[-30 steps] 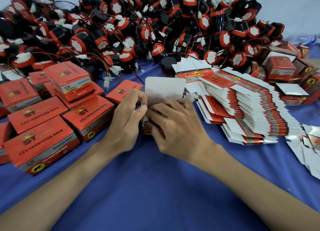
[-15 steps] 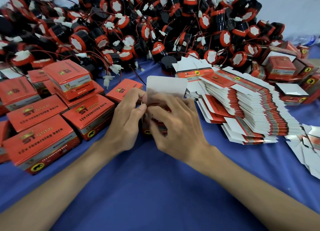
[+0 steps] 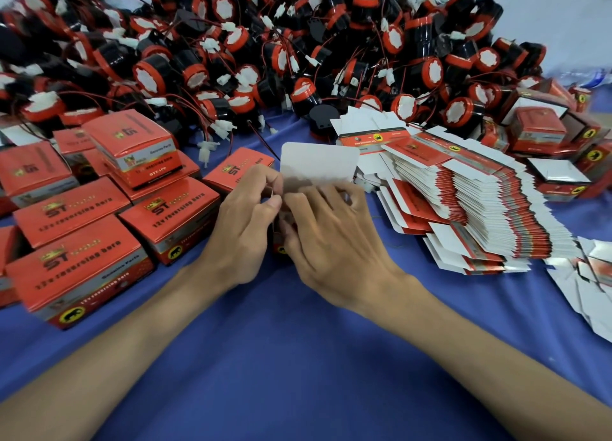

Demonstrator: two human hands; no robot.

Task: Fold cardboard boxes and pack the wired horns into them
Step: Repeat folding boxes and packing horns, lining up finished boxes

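A small red cardboard box (image 3: 280, 247) stands on the blue cloth at the centre, mostly hidden by both hands. Its white lid flap (image 3: 318, 164) sticks up open behind them. My left hand (image 3: 243, 225) grips the box's left side, thumb and fingers pinching at its top edge. My right hand (image 3: 334, 238) covers the box from the right, fingers curled over its opening. Whatever is inside the box is hidden. A big heap of black-and-red wired horns (image 3: 265, 53) fills the back of the table.
Several closed red boxes (image 3: 82, 242) are stacked at the left. A fanned stack of flat unfolded boxes (image 3: 463, 202) lies at the right, with more folded boxes (image 3: 543, 132) behind it and loose flat blanks (image 3: 592, 285) at the far right edge.
Both hands stay on the box; the fingers have shifted only slightly around its opening. The lid flap still stands up.
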